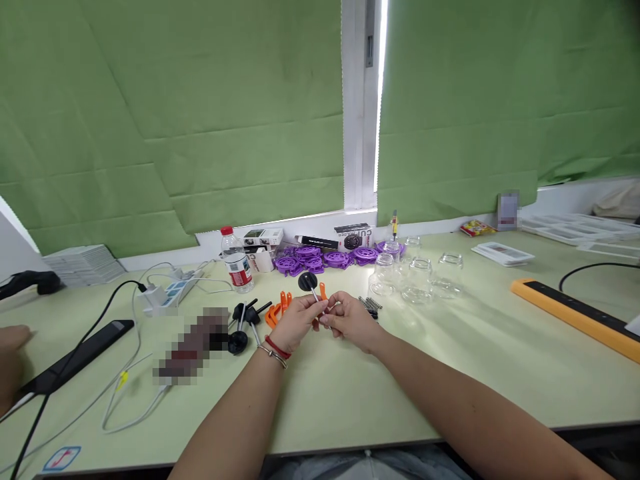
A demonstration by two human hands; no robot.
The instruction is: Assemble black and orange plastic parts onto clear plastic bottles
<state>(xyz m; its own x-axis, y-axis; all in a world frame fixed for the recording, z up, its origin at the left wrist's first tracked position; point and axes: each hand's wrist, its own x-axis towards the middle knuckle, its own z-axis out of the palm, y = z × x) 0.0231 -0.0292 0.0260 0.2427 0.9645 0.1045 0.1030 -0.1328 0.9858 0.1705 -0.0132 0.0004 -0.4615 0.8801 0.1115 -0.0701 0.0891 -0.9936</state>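
Forearms point(440, 380) reach over the desk point(325, 407) to left hand point(294, 323) and right hand point(357, 323), both with fingers pinched on a black-headed rod point(307, 281) above it. Beyond stand clear glasses point(417, 283), a yellow stick point(395, 225) in or behind one (cannot tell), and a bottle point(240, 270).

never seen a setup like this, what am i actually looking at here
No machine is at work here, just someone bare-handed; this one picture comes from a head-worn camera looking forward and down. The left hand and right hand hold a black part with a thin stem. An orange piece shows just behind; whether it is held is unclear. On the table are purple parts, clear vessels, a red-capped bottle and, near the left hand, more black parts. Another person's hand shows at the left edge.
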